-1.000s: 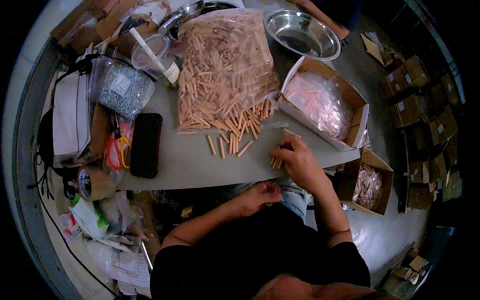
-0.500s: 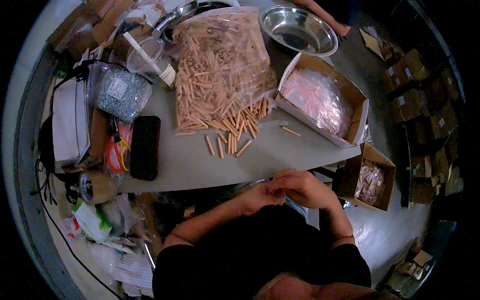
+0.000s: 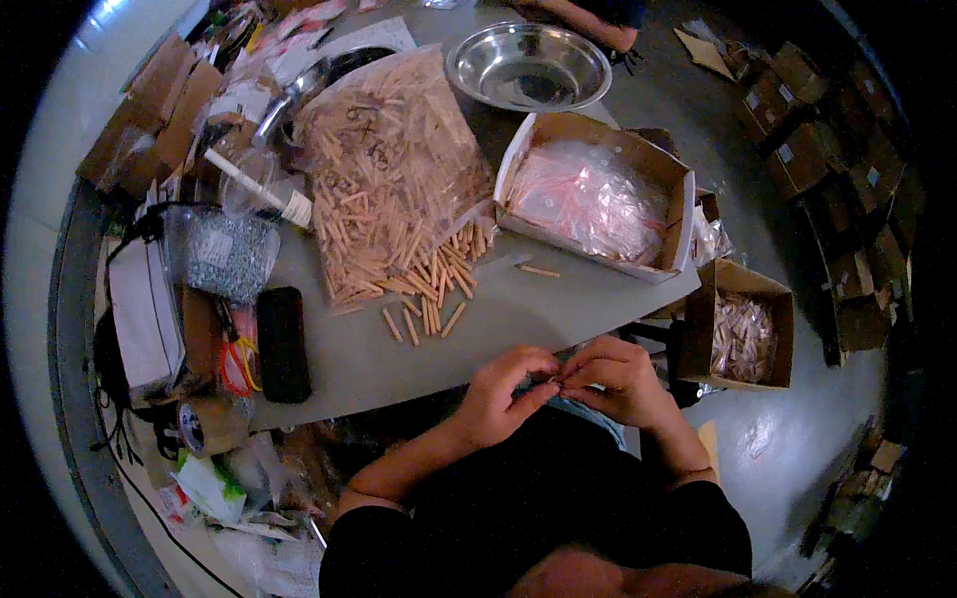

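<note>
Close to my body, just off the table's near edge, my left hand (image 3: 501,397) and my right hand (image 3: 620,381) meet with thumbs and fingertips pinched together. Something small seems to be between the fingertips; I cannot make out what it is. Beyond them, a large clear bag (image 3: 389,149) full of wooden dowels lies open on the table. Loose wooden dowels (image 3: 431,294) spill from its mouth toward me, and a single dowel (image 3: 539,271) lies apart to the right. An open white cardboard box (image 3: 681,224) to the right contains clear plastic bags with pinkish edges (image 3: 588,199).
A lower cardboard box (image 3: 781,339) at the right holds small filled packets. At the back stands a steel basin (image 3: 528,70), with another person's arm (image 3: 598,25) beside it. On the left are a black case (image 3: 284,344), scissors (image 3: 239,364), a bag of screws (image 3: 224,254) and tape (image 3: 209,427).
My view has shifted, moving the table items left in the picture. My hands, overlapped before, are now side by side with their fingertips meeting.
</note>
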`<state>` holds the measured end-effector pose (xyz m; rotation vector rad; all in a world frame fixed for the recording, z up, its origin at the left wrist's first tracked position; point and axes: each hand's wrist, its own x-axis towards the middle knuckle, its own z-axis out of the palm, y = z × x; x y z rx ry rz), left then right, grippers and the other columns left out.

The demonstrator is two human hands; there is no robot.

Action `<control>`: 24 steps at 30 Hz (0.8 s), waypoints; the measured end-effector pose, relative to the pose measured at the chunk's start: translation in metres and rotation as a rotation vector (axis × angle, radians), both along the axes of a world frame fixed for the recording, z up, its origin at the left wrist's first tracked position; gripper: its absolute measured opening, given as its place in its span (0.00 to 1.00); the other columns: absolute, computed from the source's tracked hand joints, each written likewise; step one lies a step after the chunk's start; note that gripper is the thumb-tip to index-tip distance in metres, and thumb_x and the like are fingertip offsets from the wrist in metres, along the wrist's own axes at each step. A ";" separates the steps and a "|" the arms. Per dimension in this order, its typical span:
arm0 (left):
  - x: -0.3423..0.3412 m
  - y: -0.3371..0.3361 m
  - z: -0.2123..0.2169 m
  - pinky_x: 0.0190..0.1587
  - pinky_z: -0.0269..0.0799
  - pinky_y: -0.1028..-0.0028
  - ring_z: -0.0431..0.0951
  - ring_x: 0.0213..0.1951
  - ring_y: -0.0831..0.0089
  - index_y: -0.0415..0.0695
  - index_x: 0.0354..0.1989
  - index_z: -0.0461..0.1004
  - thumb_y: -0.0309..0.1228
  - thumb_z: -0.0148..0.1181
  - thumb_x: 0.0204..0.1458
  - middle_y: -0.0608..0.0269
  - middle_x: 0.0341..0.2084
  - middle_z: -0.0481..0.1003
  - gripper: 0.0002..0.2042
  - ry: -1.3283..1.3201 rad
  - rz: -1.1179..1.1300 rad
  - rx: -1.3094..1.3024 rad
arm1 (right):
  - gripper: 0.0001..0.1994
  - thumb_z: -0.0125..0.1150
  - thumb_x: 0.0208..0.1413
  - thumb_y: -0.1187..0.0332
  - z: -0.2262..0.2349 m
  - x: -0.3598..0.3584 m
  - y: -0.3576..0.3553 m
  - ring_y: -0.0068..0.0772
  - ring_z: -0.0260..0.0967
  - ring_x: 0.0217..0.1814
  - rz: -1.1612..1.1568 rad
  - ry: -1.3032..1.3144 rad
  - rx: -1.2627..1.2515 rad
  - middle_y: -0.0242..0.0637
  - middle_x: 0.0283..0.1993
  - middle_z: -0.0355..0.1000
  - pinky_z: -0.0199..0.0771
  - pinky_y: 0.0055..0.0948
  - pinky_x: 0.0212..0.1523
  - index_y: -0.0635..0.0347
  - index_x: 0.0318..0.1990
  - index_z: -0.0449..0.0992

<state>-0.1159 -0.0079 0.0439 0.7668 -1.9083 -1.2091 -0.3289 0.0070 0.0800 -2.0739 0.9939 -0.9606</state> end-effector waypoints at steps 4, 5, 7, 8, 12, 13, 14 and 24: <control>-0.011 -0.004 0.004 0.40 0.72 0.64 0.75 0.36 0.57 0.41 0.32 0.74 0.24 0.66 0.44 0.55 0.33 0.74 0.08 0.010 0.057 -0.185 | 0.11 0.71 0.39 0.77 -0.005 -0.005 0.008 0.39 0.71 0.37 -0.111 -0.050 0.092 0.35 0.34 0.74 0.72 0.34 0.38 0.57 0.32 0.76; -0.014 -0.005 0.005 0.39 0.72 0.64 0.75 0.35 0.57 0.41 0.31 0.74 0.23 0.65 0.43 0.56 0.32 0.74 0.07 0.017 0.049 -0.214 | 0.11 0.70 0.39 0.77 -0.005 -0.006 0.007 0.40 0.70 0.36 -0.101 -0.050 0.061 0.35 0.33 0.73 0.71 0.34 0.37 0.57 0.31 0.75; -0.019 -0.009 0.009 0.38 0.72 0.65 0.75 0.34 0.59 0.41 0.30 0.74 0.22 0.65 0.42 0.58 0.30 0.74 0.07 0.029 0.033 -0.276 | 0.09 0.68 0.41 0.77 -0.004 -0.008 0.007 0.41 0.69 0.36 -0.081 -0.049 -0.002 0.35 0.31 0.71 0.70 0.35 0.37 0.58 0.30 0.74; -0.022 -0.010 0.012 0.38 0.72 0.65 0.75 0.33 0.59 0.41 0.29 0.74 0.22 0.65 0.42 0.58 0.29 0.74 0.07 0.033 0.004 -0.284 | 0.08 0.67 0.42 0.76 -0.004 -0.011 0.008 0.43 0.68 0.36 -0.064 -0.058 0.018 0.37 0.31 0.71 0.69 0.37 0.37 0.58 0.30 0.73; -0.035 -0.015 0.019 0.36 0.72 0.65 0.76 0.32 0.60 0.42 0.26 0.75 0.23 0.65 0.42 0.59 0.27 0.75 0.05 0.060 -0.061 -0.289 | 0.06 0.62 0.45 0.73 -0.005 -0.023 0.016 0.49 0.65 0.36 -0.036 -0.094 0.056 0.41 0.31 0.68 0.67 0.41 0.37 0.58 0.30 0.71; -0.038 -0.017 0.020 0.36 0.72 0.65 0.77 0.32 0.61 0.43 0.25 0.75 0.24 0.66 0.42 0.59 0.27 0.76 0.04 0.070 -0.066 -0.285 | 0.06 0.62 0.45 0.73 -0.005 -0.027 0.018 0.49 0.65 0.36 -0.041 -0.105 0.055 0.42 0.30 0.67 0.66 0.41 0.36 0.58 0.30 0.71; -0.041 -0.019 0.023 0.36 0.72 0.65 0.77 0.32 0.61 0.42 0.26 0.75 0.24 0.65 0.43 0.59 0.27 0.76 0.04 0.052 -0.070 -0.273 | 0.06 0.62 0.45 0.73 -0.006 -0.033 0.020 0.49 0.65 0.36 -0.077 -0.097 0.059 0.41 0.30 0.67 0.66 0.41 0.36 0.59 0.30 0.71; -0.080 -0.175 0.046 0.42 0.72 0.57 0.77 0.37 0.50 0.37 0.34 0.78 0.29 0.56 0.49 0.48 0.33 0.77 0.09 -0.559 0.081 -0.603 | 0.08 0.62 0.51 0.74 -0.043 -0.157 0.066 0.33 0.62 0.27 -1.309 0.264 -0.051 0.38 0.28 0.65 0.65 0.29 0.31 0.63 0.28 0.68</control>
